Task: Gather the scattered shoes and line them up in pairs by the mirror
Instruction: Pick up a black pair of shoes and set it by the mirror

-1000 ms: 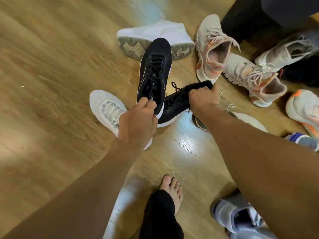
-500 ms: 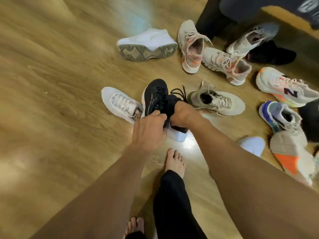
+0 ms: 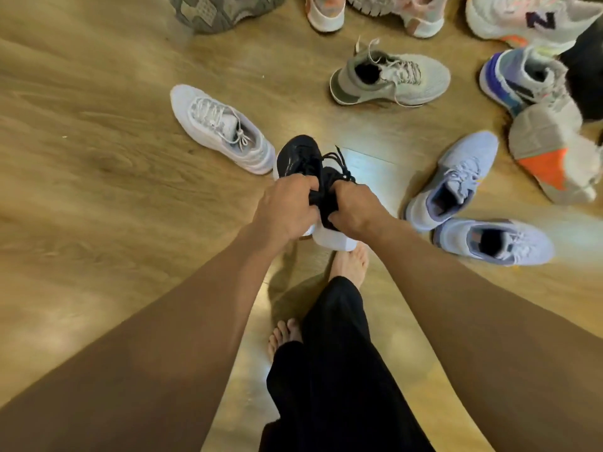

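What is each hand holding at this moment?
Left hand: closed on the black shoes.
Right hand: closed on the same black shoes, pressed together.

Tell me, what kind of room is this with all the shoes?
Probably a room in a home, maybe a hallway. The wooden floor is strewn with sneakers like the white shoe, and the person's bare foot suggests indoors. Both hands hold black shoes.
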The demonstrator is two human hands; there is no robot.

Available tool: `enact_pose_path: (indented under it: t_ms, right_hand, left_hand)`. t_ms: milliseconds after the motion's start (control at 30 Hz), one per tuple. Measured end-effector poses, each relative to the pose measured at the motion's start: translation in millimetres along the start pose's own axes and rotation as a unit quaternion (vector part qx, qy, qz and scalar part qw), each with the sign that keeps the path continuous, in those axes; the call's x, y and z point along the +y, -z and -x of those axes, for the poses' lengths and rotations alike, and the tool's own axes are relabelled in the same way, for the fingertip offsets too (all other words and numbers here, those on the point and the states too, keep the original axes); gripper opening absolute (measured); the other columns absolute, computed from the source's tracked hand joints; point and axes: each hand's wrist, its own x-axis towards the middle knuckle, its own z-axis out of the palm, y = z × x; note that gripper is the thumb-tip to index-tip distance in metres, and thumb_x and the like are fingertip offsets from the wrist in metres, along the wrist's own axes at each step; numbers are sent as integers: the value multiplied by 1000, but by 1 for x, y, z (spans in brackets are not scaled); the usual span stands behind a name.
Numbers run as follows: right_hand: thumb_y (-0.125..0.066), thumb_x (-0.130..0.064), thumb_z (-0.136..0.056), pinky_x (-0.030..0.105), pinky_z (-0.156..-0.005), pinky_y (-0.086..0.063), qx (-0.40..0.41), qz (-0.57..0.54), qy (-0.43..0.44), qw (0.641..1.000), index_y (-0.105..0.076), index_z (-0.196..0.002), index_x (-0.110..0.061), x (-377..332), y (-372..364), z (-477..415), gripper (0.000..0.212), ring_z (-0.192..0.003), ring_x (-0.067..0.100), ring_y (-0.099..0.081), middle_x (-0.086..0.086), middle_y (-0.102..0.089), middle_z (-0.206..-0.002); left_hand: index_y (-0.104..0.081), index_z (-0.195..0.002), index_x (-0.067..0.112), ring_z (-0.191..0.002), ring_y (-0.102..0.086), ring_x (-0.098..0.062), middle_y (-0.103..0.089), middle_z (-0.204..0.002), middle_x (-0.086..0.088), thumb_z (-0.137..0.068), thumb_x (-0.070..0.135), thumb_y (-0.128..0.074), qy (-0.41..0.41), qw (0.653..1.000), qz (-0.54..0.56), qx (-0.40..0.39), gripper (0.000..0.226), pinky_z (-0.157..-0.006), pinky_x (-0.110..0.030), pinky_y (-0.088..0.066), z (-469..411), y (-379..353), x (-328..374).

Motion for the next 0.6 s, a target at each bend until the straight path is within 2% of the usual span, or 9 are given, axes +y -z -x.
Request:
enact_pose_path:
  t_ms: [67,133,200,267,367,433,533,600]
  right_hand:
    - [-56,-9,-83,27,-57,-36,-23,8,-30,999,-51,-86,-7,-5,27,8,6,-79,26,-52,9,-52,-81]
    - [-55,-11,-83,28,-56,-35,-30,0,-52,998,-41,-69,-10,-13,69,21,20,-69,24,-47,4,-44,-69]
    - [-54,-13,-82,27,-52,-34,-25,0,-60,998,-35,-64,-15,-22,120,37,26,-59,20,-43,3,-42,-65]
    - [-52,-14,-81,27,-54,-36,-17,35,-58,998,-36,-64,-16,-31,178,60,24,-57,18,-42,6,-44,-66]
    - [-53,-17,-82,31,-60,-49,-11,58,-42,997,-44,-66,-14,-49,273,110,19,-61,25,-54,8,-54,-70]
    - [-57,-20,-84,30,-59,-47,37,44,-12,998,-49,-73,-16,-67,337,157,14,-69,29,-56,6,-56,-74]
    - [-66,-25,-81,31,-50,-47,133,14,7,991,-55,-88,-16,-97,428,245,15,-73,26,-57,6,-58,-83]
    - [-67,-26,-81,33,-55,-52,189,0,10,982,-62,-95,-12,-113,474,303,20,-77,27,-61,8,-63,-90]
  left_hand:
    - [-66,-92,14,-81,-63,-31,-67,-90,-10,-74,8,-62,23,998,4,-52,19,-68,-37,-54,-2,25,26]
    - [-67,-87,12,-69,-66,-33,-65,-84,-12,-73,7,-64,48,993,12,-106,15,-57,-37,-58,-10,59,61]
    - [-66,-88,8,-68,-66,-36,-62,-84,-14,-74,7,-66,61,986,26,-153,14,-55,-41,-59,-18,103,103]
    - [-60,-86,6,-66,-62,-37,-55,-85,-15,-80,8,-64,61,981,30,-180,7,-50,-39,-59,-21,152,151]
    - [-53,-86,9,-71,-60,-34,-50,-90,-13,-88,11,-61,34,983,18,-182,9,-46,-35,-58,-10,234,230]
    - [-54,-94,6,-77,-60,-35,-49,-93,-13,-88,11,-62,6,985,5,-170,11,-47,-36,-57,10,290,280]
    - [-59,-92,4,-71,-56,-29,-50,-87,-13,-84,8,-63,-43,988,16,-148,10,-41,-30,-53,55,367,353]
    - [-60,-90,3,-68,-55,-27,-51,-82,-11,-82,9,-63,-83,988,24,-127,10,-39,-27,-51,90,408,396]
